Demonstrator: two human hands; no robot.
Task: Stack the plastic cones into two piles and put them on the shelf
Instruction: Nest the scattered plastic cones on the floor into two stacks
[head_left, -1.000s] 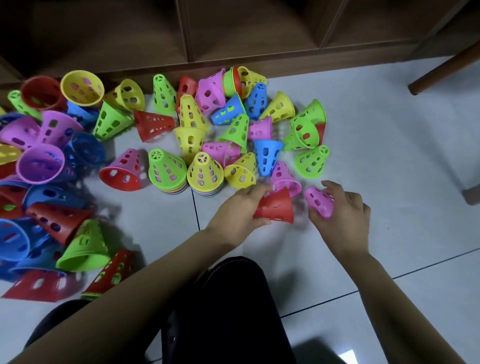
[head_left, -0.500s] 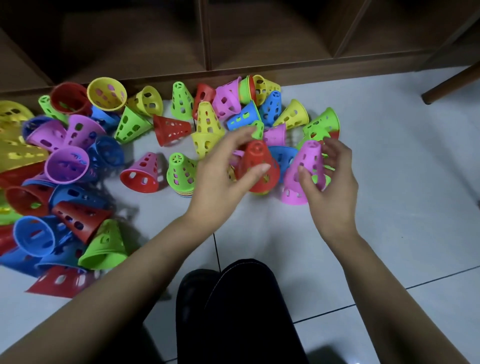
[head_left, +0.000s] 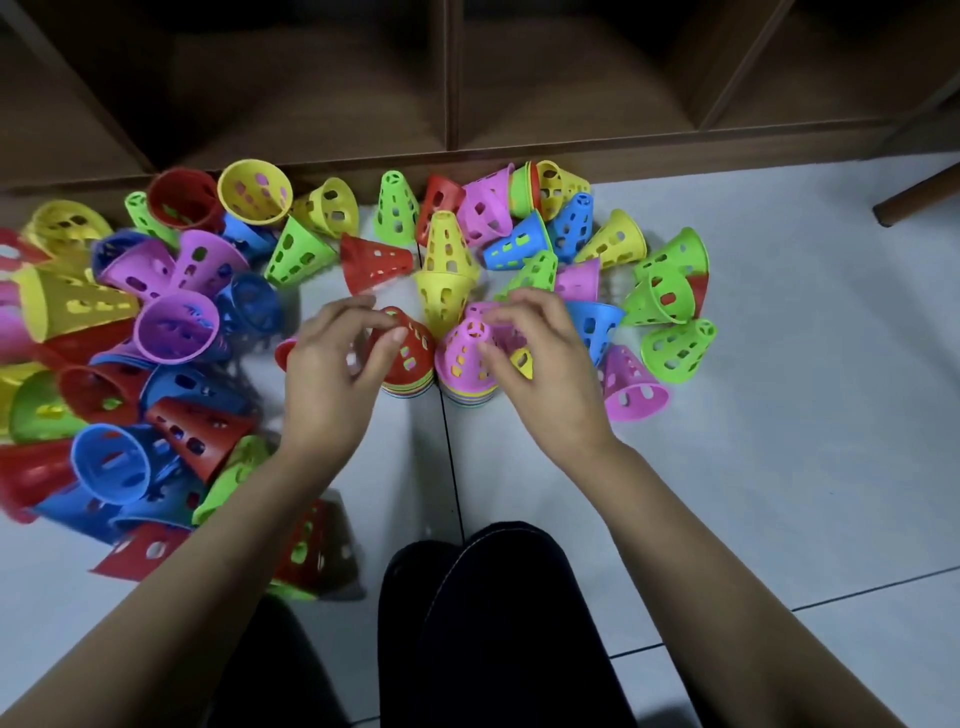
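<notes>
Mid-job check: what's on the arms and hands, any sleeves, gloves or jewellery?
The left hand and right hand are bare: no gloves, rings or watch show. Both forearms are uncovered too, with no sleeve in view. Dark trousers cover the knees below.

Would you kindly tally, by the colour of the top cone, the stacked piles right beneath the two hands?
Red-topped pile: 1
Pink-topped pile: 1
Total: 2
</notes>
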